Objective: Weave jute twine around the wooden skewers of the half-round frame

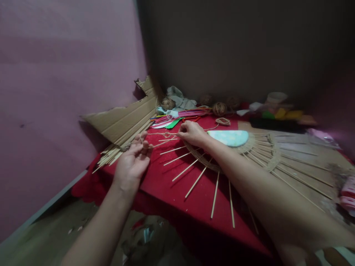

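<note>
A half-round fan of thin sticks (195, 183) spreads over the table around a pale blue half-disc (229, 137). Twine is woven between the sticks in a band (273, 157); my right forearm crosses over part of it. At the fan's left end, my right hand (192, 133) pinches twine close to a stick, fingertips pressed together. My left hand (130, 162) is turned palm up, its fingers curled with the loose twine (156, 133) looped round them. Between the two hands the twine runs in a loop.
A red cloth (163, 188) covers the table. Cardboard (124, 122) leans at the left wall above a bundle of loose sticks (108, 157). Behind lie twine balls (219, 108), colored pipe-cleaner-like strands (177, 115) and a small twine coil (222, 121). Pink-and-white items (348, 195) sit far right.
</note>
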### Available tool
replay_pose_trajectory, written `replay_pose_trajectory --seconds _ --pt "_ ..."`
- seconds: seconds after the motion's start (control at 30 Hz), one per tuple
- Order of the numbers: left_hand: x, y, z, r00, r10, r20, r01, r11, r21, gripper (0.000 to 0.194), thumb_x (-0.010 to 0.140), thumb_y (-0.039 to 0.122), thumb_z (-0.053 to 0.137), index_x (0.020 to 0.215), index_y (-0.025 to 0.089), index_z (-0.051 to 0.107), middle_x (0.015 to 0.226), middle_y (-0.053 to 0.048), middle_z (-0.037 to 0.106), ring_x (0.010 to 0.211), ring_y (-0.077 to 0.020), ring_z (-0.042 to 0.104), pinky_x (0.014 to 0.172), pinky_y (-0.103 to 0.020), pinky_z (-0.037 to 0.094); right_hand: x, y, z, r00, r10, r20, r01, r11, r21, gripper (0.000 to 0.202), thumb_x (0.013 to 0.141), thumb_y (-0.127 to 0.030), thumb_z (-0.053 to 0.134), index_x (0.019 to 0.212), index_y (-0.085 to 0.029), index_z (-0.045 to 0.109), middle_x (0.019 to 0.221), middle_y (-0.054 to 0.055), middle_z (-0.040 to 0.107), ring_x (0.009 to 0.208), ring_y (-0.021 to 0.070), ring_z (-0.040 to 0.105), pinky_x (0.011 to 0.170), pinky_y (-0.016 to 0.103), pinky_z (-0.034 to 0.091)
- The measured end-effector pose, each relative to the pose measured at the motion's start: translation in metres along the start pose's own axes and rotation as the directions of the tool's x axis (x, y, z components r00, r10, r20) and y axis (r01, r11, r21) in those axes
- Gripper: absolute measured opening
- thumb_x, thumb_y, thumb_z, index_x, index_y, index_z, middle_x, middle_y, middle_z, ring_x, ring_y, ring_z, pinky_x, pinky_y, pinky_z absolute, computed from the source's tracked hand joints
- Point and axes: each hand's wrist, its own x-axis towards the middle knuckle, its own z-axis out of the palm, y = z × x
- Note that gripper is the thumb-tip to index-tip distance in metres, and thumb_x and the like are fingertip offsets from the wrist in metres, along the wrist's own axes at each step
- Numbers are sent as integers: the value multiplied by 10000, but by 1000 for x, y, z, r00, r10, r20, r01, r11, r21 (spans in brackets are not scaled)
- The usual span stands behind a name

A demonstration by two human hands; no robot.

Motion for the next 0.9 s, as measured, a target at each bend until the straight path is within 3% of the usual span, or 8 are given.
replay_pose_trajectory --seconds 0.13,0.3,0.47,0.57,0.7,0.8,0.9 --pt "-15 -9 -5 995 95 26 -95 995 -14 389 846 -80 400 896 210 654 967 51 721 615 -35 640 662 -196 561 1 1 1 1000 -5 -2 4 1000 -23 138 787 -265 600 739 -166 683 871 69 678 779 167 572 653 246 372" --pt "-10 -6 -1 998 30 -51 -36 990 -137 354 913 -48 331 941 160 616 906 -11 721 754 -48 687 744 -176 568 0 0 -1 1000 -7 2 7 1000 -8 145 789 -266 597 730 -162 679 837 64 679 754 162 576 638 243 370" --pt "0 -8 -6 996 16 -83 -27 991 -128 368 866 -97 348 998 155 581 970 -33 694 849 -52 685 752 -117 561 1 0 -1 1000 -19 -2 19 1000 -4 146 788 -265 600 729 -156 678 827 68 680 763 163 580 640 241 368" --pt "6 -8 -2 997 75 -9 -76 995 -57 454 803 -138 375 1056 184 573 1142 -25 644 916 -62 672 714 -96 559 1 2 1 1000 -29 0 29 1000 -5 138 782 -268 611 738 -158 681 852 69 685 771 160 580 647 240 370" --pt "15 3 22 969 212 125 -228 966 125 597 731 -158 415 1115 266 585 1339 14 546 918 -87 670 583 -87 540 1 6 6 999 -17 31 17 1000 13 128 776 -264 611 727 -175 687 807 49 686 739 155 576 619 243 352" --pt "20 7 47 946 197 259 -259 938 230 584 722 -151 438 1130 237 593 1339 -30 551 916 -137 682 523 -107 531 0 7 9 999 -16 43 16 1000 21 120 771 -249 608 720 -177 689 784 42 685 727 153 575 616 245 353" --pt "21 -2 71 903 105 417 -255 911 323 564 710 -138 489 1153 196 588 1325 -79 554 938 -212 689 511 -159 556 -1 8 10 998 -21 64 19 999 31 114 776 -236 605 743 -175 695 761 32 684 711 146 576 638 239 376"
